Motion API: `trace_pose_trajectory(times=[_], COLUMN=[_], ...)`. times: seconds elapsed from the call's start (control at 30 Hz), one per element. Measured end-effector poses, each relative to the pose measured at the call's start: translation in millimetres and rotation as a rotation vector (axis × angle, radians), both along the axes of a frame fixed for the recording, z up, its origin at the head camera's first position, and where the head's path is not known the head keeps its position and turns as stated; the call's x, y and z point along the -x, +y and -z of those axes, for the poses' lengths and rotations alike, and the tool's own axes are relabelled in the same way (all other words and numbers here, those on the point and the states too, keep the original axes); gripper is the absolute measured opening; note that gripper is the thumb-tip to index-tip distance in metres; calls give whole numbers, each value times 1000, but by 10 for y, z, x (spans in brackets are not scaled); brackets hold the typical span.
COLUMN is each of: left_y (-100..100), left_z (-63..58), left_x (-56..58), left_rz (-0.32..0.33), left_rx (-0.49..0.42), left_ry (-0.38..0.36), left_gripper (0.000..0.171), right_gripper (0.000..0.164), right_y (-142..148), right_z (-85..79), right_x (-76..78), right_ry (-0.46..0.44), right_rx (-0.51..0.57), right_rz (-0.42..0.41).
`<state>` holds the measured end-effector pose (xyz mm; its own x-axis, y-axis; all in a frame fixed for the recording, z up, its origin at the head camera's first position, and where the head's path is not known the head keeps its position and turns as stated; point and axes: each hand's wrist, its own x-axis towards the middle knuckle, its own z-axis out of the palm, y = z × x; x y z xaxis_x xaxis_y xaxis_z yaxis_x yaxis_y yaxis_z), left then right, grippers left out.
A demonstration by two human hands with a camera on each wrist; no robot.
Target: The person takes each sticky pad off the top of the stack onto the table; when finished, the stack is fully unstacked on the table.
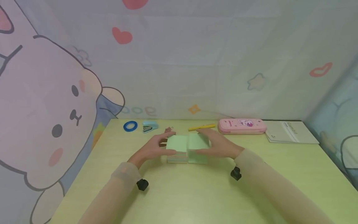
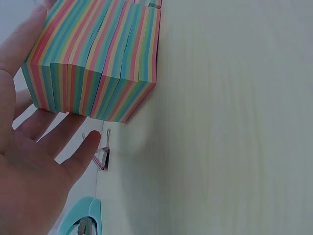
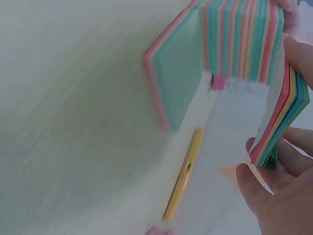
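1. We note a tall square stack of rainbow-striped paper note pads, green on top (image 1: 177, 143), standing on the pale wood-grain counter (image 1: 179, 193).
2. Left hand (image 1: 153, 146): thumb and foremost fingers hold the stack across its width; the others spread loosely.
3. Right hand (image 1: 222, 144): fingers opened to a pad's width, pinching a thin square green-topped pad (image 1: 198, 141) just right of the stack, above a low green square pad (image 1: 198, 158).
4. Behind the stack, rightward, we log a slim yellow pen (image 1: 201, 127); leftward, a turquoise plastic stapler (image 1: 150, 126).
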<state>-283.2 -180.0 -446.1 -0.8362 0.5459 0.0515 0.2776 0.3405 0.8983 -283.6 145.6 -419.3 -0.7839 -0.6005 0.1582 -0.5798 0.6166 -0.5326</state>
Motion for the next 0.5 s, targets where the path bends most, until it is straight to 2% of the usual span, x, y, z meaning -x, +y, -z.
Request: trace_pose_trajectory(times=[0.07,0.23,0.5], left_y=[0,0,-16], left_z=[2,2,31], left_x=[1,1,17], left_rz=[7,5,1], left_rx=[-3,1,0], left_ry=[-3,1,-2], left_gripper=[82,83,83], right_gripper=[89,82,78], right_y=[190,579,792], right_z=[39,195,458], right_x=[-17,-47,-80], right_ry=[3,51,9], right_rx=[-10,-63,-90], right_rz=[39,76,42])
